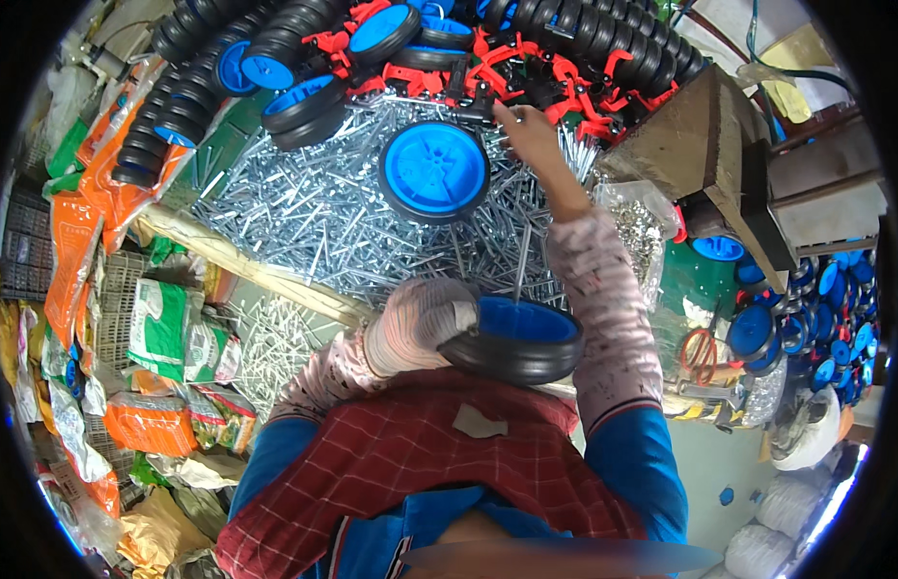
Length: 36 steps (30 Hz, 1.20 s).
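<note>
A: Landmark = pile of metal pins point(304, 207). Biggest first: rows of black wheels point(193, 87) curve along its far edge, red brackets point(526, 63) among them. One blue-hub wheel point(434, 172) lies flat on the pile, hub face up.

B: And the one you've got?

A: Held wheel point(514, 338) sits at the pile's near edge, close to your chest. Your left hand point(420, 323), gloved, is clamped on its rim, prob to steady it. Blue hub faces up, so axle axis runs roughly vertical. A thin pin point(522, 261) stands up out of the hub, long axis pointing away from you.

B: R hand?

A: Right hand point(528, 135) is out at the pile's far side by the brackets, fingers pinched on sth small; can't tell what.
</note>
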### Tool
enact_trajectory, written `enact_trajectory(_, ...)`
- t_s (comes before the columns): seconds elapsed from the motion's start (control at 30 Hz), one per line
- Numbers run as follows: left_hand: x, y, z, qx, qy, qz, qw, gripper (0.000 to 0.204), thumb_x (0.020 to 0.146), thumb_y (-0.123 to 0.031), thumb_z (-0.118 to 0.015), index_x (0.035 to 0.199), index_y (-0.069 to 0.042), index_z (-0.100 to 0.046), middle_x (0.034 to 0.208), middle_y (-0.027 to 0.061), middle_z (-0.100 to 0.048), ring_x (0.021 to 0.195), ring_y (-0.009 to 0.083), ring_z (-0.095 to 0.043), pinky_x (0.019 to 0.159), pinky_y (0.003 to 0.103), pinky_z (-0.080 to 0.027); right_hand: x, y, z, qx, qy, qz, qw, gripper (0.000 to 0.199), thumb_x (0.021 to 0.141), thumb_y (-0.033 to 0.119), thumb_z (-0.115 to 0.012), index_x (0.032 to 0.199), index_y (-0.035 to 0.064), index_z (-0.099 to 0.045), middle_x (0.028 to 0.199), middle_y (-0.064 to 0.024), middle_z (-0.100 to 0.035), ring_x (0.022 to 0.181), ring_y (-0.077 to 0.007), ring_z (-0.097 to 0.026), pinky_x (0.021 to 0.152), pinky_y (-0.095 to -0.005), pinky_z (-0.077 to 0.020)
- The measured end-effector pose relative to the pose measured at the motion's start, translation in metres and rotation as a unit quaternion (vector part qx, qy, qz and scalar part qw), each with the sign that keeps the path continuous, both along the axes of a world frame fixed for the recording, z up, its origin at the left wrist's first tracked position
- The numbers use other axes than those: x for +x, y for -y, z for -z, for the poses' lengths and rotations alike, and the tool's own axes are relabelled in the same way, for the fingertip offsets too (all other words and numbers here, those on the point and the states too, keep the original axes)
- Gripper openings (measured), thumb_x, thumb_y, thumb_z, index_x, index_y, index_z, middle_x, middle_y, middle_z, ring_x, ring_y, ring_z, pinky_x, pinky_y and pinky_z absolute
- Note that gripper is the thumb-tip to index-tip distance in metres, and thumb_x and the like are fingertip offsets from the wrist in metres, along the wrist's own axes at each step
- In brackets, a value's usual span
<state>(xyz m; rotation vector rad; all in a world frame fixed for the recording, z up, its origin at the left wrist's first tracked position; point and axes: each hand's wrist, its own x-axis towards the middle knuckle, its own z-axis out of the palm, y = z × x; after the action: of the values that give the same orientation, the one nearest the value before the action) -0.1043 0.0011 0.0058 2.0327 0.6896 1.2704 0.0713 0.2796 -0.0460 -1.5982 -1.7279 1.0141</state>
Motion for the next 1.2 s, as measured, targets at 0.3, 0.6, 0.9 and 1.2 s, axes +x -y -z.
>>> enact_trajectory(0.3, -0.016, 0.016, -0.010, -0.046, -0.036, -0.105, 0.993, 0.016, 0.085, -0.012, -0.072, 0.088, -0.002, -0.060, 0.084, 0.0137, -0.064, 0.081, 0.0322, -0.067, 0.075, 0.041, -0.054, -0.013, -0.046, 0.008, -0.054, -0.101, 0.017, 0.993, 0.056, 0.069, 0.044, -0.083, 0.097, -0.0025, -0.069, 0.091, -0.0109, -0.072, 0.081, -0.0196, -0.069, 0.075, -0.0339, -0.0557)
enact_trajectory(0.6, -0.009, 0.012, -0.007, -0.008, -0.029, -0.108, 0.994, 0.030, 0.084, -0.025, -0.074, 0.078, 0.000, -0.059, 0.075, 0.0116, -0.062, 0.070, 0.0255, -0.062, 0.067, 0.037, -0.050, 0.099, 0.077, -0.059, 0.110, -0.078, 0.067, 0.989, 0.025, 0.086, 0.018, -0.073, 0.105, 0.0007, -0.069, 0.087, -0.0021, -0.068, 0.076, -0.0083, -0.060, 0.068, -0.0257, -0.0502)
enact_trajectory(0.9, 0.003, 0.009, 0.005, -0.137, 0.005, 0.075, 0.988, 0.046, 0.079, -0.031, -0.077, 0.109, -0.005, -0.053, 0.089, 0.0111, -0.063, 0.071, 0.0257, -0.063, 0.059, 0.036, -0.050, 0.094, 0.215, -0.109, 0.136, -0.204, -0.031, 0.969, 0.032, 0.083, 0.002, -0.075, 0.112, -0.0024, -0.062, 0.096, -0.0062, -0.070, 0.090, -0.0101, -0.065, 0.080, -0.0250, -0.0513)
enact_trajectory(1.2, -0.001, 0.018, -0.017, -0.044, -0.137, 0.013, 0.990, 0.028, 0.080, -0.028, -0.071, 0.094, -0.007, -0.060, 0.084, 0.0080, -0.064, 0.076, 0.0230, -0.064, 0.066, 0.035, -0.052, 0.085, 0.230, -0.124, 0.207, -0.045, -0.241, 0.947, 0.037, 0.074, 0.004, -0.082, 0.106, 0.0005, -0.065, 0.096, -0.0088, -0.071, 0.088, -0.0162, -0.068, 0.080, -0.0290, -0.0527)
